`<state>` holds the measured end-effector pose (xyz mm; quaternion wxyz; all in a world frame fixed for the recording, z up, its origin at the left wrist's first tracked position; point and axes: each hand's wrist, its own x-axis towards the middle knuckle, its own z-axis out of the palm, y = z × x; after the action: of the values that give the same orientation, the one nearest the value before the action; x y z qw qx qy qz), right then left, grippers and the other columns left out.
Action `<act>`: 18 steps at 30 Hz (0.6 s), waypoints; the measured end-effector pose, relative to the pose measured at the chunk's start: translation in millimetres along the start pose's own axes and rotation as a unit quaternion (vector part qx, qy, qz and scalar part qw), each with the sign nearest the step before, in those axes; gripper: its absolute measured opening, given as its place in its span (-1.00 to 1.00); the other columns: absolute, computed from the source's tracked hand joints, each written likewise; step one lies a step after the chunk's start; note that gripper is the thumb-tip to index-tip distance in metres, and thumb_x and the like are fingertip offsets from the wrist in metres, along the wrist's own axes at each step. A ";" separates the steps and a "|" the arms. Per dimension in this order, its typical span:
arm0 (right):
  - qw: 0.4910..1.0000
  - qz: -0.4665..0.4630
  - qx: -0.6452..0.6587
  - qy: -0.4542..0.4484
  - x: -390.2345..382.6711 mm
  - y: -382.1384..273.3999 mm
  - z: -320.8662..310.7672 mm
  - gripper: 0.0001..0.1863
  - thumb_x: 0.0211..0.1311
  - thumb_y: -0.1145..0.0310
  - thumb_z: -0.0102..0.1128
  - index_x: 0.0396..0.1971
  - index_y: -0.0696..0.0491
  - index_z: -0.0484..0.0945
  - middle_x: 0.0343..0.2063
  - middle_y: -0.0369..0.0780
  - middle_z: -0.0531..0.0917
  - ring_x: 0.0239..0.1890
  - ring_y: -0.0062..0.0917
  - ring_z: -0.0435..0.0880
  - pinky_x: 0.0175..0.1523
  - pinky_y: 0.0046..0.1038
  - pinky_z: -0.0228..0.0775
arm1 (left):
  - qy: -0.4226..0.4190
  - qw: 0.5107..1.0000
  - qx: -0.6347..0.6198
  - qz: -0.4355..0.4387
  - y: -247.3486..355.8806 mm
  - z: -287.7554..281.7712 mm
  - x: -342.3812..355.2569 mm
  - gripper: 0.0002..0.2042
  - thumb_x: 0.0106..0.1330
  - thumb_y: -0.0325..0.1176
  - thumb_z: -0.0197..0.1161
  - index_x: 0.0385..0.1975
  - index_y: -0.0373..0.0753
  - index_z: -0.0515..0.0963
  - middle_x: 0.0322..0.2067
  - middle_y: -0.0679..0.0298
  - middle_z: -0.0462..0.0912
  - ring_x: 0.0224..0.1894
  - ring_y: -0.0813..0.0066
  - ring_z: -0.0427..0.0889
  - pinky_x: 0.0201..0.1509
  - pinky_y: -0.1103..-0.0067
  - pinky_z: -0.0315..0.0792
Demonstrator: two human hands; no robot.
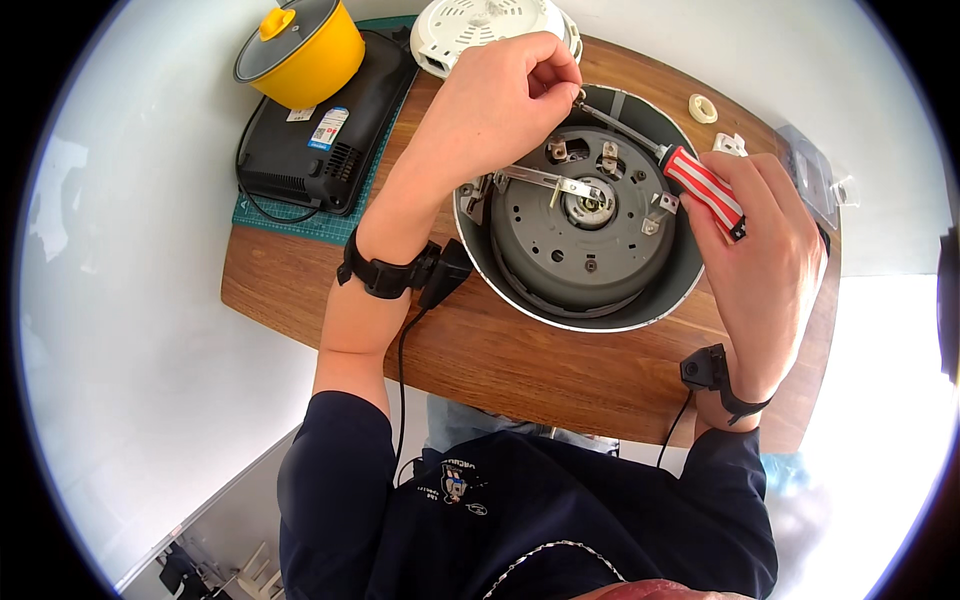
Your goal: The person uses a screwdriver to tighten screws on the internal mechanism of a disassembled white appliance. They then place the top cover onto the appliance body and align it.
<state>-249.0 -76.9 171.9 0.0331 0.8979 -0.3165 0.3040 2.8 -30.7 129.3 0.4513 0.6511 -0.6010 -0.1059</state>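
Note:
My right hand (pixel 760 215) grips a screwdriver (pixel 700 185) with a red-and-white striped handle and a long metal shaft pointing up-left. At its far end, my left hand (pixel 520 100) pinches at the shaft's tip by a small metal bit too small to make out. Both hands are over a round grey metal appliance body (pixel 480 250) with a white rim. Inside it sits a dark grey plate (pixel 560 240) with holes, several small metal brackets (pixel 610 155) and a round centre fitting (pixel 590 205). A metal strip (pixel 540 176) lies across the plate toward the left wall.
The wooden table (pixel 500 370) holds a black appliance (pixel 280 160) on a green mat (pixel 260 230), with a yellow pot (pixel 315 65) on top. A white perforated housing (pixel 480 25), white ring (pixel 703 108), white bracket (pixel 728 145) and clear plastic box (pixel 810 170) lie behind.

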 end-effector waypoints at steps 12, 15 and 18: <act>0.999 -0.005 -0.030 0.033 -3.9 -8.2 -1.0 -0.71 0.02 0.46 0.54 -0.19 0.00 0.74 -0.34 -0.33 0.66 -0.44 -0.45 0.63 -0.29 -0.43 0.48 | -0.018 1.000 -0.005 -0.006 6.5 -4.3 -2.6 -0.84 0.32 -0.35 0.40 -0.17 -0.23 0.72 -0.37 0.36 0.75 -0.32 0.67 0.66 -0.27 0.64 0.56; 0.998 -0.007 -0.034 0.047 -3.1 -12.6 -3.4 -0.70 0.01 0.46 0.54 -0.19 0.00 0.75 -0.33 -0.34 0.66 -0.42 -0.47 0.63 -0.29 -0.44 0.48 | -0.010 1.000 -0.007 -0.013 9.3 -5.8 -3.1 -0.82 0.30 -0.36 0.42 -0.15 -0.24 0.73 -0.35 0.34 0.76 -0.31 0.66 0.68 -0.28 0.63 0.57; 0.999 0.012 -0.002 0.045 -2.6 -16.0 -2.4 -0.67 0.00 0.48 0.54 -0.16 0.00 0.74 -0.30 -0.34 0.65 -0.40 -0.51 0.65 -0.29 -0.45 0.51 | 0.002 1.000 -0.009 -0.027 10.1 -9.0 -1.1 -0.80 0.28 -0.36 0.42 -0.14 -0.24 0.73 -0.34 0.34 0.77 -0.30 0.63 0.69 -0.26 0.61 0.58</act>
<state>-242.4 -62.1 174.5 0.0457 0.8792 -0.3262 0.3442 1.6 -24.3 141.2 0.4550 0.6633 -0.5815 -0.1222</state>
